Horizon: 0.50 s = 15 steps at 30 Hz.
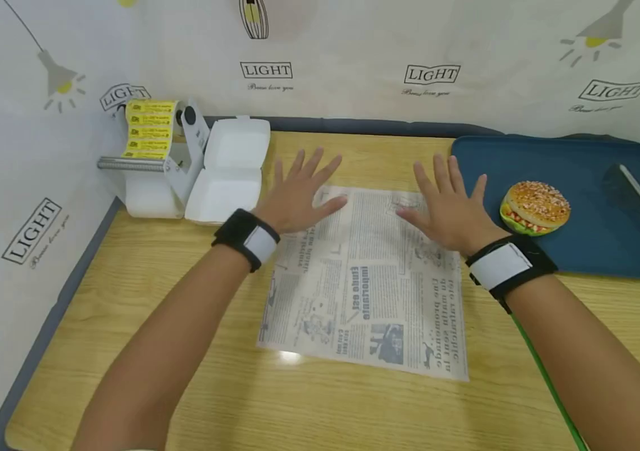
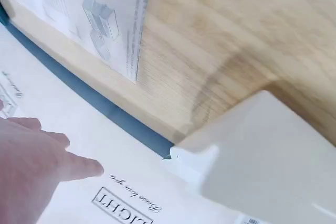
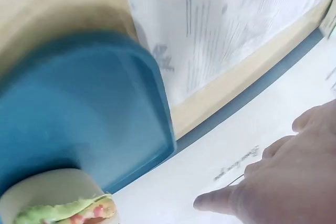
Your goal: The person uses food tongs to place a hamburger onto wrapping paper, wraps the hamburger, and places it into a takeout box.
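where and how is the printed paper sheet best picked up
Probably by pinching the two near corners of the printed paper sheet, coming from the person's side: it lies flat on the table, thin, and those corners are uncovered.

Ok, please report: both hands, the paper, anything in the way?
Left hand and right hand: fingers spread, holding nothing. Paper flat on table. Nothing seen lying on paper; burger apart, on tray.

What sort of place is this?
Perhaps a takeaway food-packing table, or a mock-up of one: a burger sits on a blue tray, a white clamshell box stands open, and a newspaper-print sheet lies beneath outstretched hands.
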{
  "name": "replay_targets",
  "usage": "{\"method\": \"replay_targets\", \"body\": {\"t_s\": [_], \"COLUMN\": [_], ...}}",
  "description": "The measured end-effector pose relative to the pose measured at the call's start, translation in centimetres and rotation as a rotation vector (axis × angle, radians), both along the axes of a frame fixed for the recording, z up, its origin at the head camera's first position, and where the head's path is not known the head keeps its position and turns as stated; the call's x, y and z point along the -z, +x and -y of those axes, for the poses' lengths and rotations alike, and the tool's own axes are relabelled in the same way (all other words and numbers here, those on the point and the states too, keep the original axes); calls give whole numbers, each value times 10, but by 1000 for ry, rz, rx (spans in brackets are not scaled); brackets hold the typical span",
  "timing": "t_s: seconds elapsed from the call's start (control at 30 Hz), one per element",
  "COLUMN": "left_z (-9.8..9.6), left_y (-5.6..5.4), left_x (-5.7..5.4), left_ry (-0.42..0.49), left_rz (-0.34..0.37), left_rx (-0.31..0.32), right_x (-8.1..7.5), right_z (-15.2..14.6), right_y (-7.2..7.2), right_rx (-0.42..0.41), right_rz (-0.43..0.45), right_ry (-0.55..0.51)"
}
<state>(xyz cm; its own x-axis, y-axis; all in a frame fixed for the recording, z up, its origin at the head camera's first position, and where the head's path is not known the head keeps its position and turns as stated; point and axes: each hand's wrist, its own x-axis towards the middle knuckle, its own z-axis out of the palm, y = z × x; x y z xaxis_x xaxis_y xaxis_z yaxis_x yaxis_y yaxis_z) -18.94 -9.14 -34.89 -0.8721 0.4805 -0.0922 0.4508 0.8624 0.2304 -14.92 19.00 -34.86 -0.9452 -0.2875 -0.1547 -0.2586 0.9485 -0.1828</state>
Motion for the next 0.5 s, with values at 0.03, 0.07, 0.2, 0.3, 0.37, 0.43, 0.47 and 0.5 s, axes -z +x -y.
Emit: {"method": "replay_targets", "body": {"t_s": [0.03, 0.07, 0.2, 0.3, 0.37, 0.43, 0.47, 0.5], "left_z": [4, 8, 30, 48, 58, 64, 66, 68], "left_y": [6, 13, 45, 72, 89, 103, 109, 114], "left_x": [-1, -2, 8, 18, 20, 21, 21, 21], "left_ry": [-4, -6, -42, -56, -47, -29, -19, -5], "left_rz": [-1, 1, 3, 4, 7, 10, 16, 24], "left_rx": [23, 42, 117, 175, 215, 249, 264, 274], "right_x": [1, 3, 10, 16, 18, 19, 19, 19], "right_z": [-1, -3, -8, -10, -10, -12, -12, -13], "right_y": [5, 10, 33, 53, 67, 81, 88, 94], "right_rx": [-16, -33, -93, -127, -141, -156, -165, -170], "right_rz": [-17, -34, -70, -75, -79, -85, -89, -92], "right_ry": [-12, -21, -39, -47, -56, -63, -67, -68]}}
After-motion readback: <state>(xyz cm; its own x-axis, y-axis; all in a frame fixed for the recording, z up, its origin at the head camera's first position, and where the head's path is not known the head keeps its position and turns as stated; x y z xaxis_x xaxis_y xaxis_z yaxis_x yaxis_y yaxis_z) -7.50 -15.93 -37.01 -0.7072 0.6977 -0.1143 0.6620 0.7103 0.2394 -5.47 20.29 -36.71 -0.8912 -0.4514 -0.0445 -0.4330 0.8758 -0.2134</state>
